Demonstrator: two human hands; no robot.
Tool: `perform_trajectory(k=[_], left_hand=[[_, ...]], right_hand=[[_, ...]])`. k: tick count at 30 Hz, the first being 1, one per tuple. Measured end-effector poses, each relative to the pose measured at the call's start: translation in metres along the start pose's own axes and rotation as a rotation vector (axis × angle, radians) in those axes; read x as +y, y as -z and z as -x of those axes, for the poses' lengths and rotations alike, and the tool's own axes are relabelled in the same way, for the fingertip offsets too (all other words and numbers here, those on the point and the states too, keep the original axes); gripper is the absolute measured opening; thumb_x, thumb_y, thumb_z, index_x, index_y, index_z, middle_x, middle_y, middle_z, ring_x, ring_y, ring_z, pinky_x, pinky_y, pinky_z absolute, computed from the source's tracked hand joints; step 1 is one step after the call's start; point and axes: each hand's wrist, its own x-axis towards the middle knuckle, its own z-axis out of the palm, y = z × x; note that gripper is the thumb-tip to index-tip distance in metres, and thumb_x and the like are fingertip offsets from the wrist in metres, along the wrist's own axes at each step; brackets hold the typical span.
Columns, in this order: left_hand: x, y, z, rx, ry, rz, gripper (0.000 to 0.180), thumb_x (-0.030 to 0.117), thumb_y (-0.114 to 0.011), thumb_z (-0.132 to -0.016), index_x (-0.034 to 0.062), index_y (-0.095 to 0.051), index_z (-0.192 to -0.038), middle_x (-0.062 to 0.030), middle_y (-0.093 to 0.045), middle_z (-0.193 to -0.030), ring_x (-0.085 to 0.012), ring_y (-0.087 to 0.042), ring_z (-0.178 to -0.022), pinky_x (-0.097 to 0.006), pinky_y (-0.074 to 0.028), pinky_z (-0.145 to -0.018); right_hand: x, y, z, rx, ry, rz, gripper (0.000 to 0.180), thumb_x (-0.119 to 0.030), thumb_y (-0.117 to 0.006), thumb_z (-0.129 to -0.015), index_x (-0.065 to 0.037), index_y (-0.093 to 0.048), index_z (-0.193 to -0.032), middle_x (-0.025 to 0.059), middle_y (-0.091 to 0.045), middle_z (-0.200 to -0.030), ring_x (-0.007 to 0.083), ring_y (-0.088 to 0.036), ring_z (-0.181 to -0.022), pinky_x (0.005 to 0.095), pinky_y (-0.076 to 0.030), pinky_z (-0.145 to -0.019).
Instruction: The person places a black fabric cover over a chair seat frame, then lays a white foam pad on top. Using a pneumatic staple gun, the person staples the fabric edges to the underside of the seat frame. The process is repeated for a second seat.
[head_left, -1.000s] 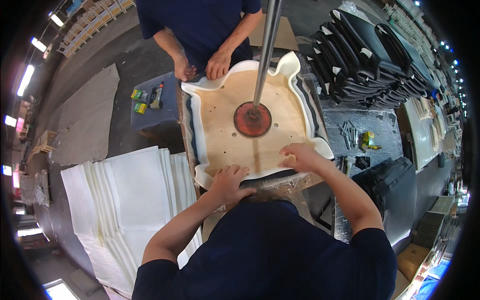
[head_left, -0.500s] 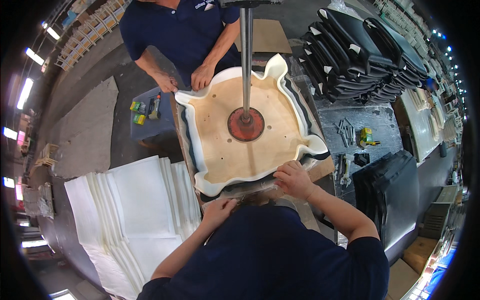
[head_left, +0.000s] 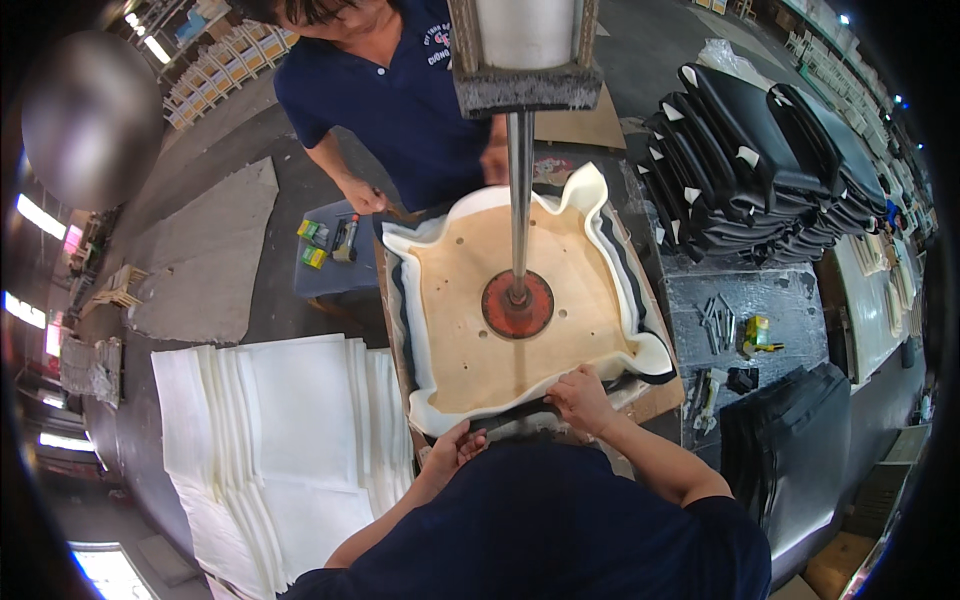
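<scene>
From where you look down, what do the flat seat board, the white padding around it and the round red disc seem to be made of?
The seat board looks like bare plywood: pale tan, matte, with drilled holes. The white padding looks like soft foam, since its thick edge curls up past the board. The red disc under the shiny metal rod seems painted metal or rubber; I cannot tell which. The right hand presses the near edge.
</scene>
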Motion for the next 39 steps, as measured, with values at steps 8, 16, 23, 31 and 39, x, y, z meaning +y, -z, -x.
perform_trajectory(k=[8, 16, 23, 31, 39], left_hand=[[0.007, -0.026, -0.007, 0.269, -0.281, -0.155, 0.037, 0.036, -0.064, -0.108, 0.0027, -0.067, -0.090, -0.0054, -0.057, -0.065, -0.0224, -0.059, -0.054, -0.043, -0.057, -0.052], [0.006, 0.014, -0.016, 0.169, -0.396, -0.334, 0.041, 0.042, -0.061, -0.111, 0.0014, -0.067, -0.108, -0.0088, -0.069, -0.089, -0.0247, -0.067, -0.081, -0.043, -0.059, -0.071], [0.041, 0.005, -0.036, 0.082, -0.131, -0.292, 0.051, 0.046, -0.050, -0.115, -0.0007, -0.065, -0.128, -0.0141, -0.072, -0.103, -0.0245, -0.066, -0.089, -0.042, -0.059, -0.085], [0.026, -0.091, 0.011, -0.472, -0.630, -1.164, 0.044, 0.032, -0.065, -0.110, -0.0031, -0.064, -0.135, -0.0183, -0.075, -0.119, -0.0342, -0.070, -0.114, -0.047, -0.055, -0.102], [-0.061, -0.230, -0.056, -0.418, -1.259, -2.017, 0.056, 0.030, -0.084, -0.091, -0.0001, -0.067, -0.135, -0.0250, -0.062, -0.135, -0.0468, -0.054, -0.131, -0.057, -0.041, -0.114]], right_hand=[[0.017, -0.009, 0.001, -0.119, 0.010, 0.026, 0.013, -0.030, -0.078, -0.092, -0.018, -0.074, -0.088, 0.0042, -0.070, -0.083, 0.0274, -0.071, -0.089, 0.0465, -0.046, -0.086], [-0.005, 0.038, 0.031, -0.189, -0.155, 0.228, 0.019, -0.028, -0.075, -0.095, -0.014, -0.076, -0.108, 0.0058, -0.074, -0.105, 0.0267, -0.070, -0.113, 0.0441, -0.049, -0.105], [0.049, 0.050, 0.056, 0.116, -0.183, 0.226, 0.011, -0.020, -0.074, -0.085, -0.012, -0.073, -0.094, 0.0106, -0.073, -0.091, 0.0339, -0.072, -0.096, 0.0496, -0.053, -0.093], [-0.002, 0.103, 0.077, 0.972, -0.553, -0.111, 0.018, -0.016, -0.074, -0.100, -0.009, -0.079, -0.115, 0.0178, -0.079, -0.106, 0.0385, -0.076, -0.095, 0.0450, -0.060, -0.086], [0.140, 0.035, 0.241, 1.025, -1.362, -0.324, 0.024, -0.023, -0.074, -0.101, -0.006, -0.080, -0.116, 0.0109, -0.081, -0.091, 0.0187, -0.077, -0.084, 0.0359, -0.060, -0.081]])
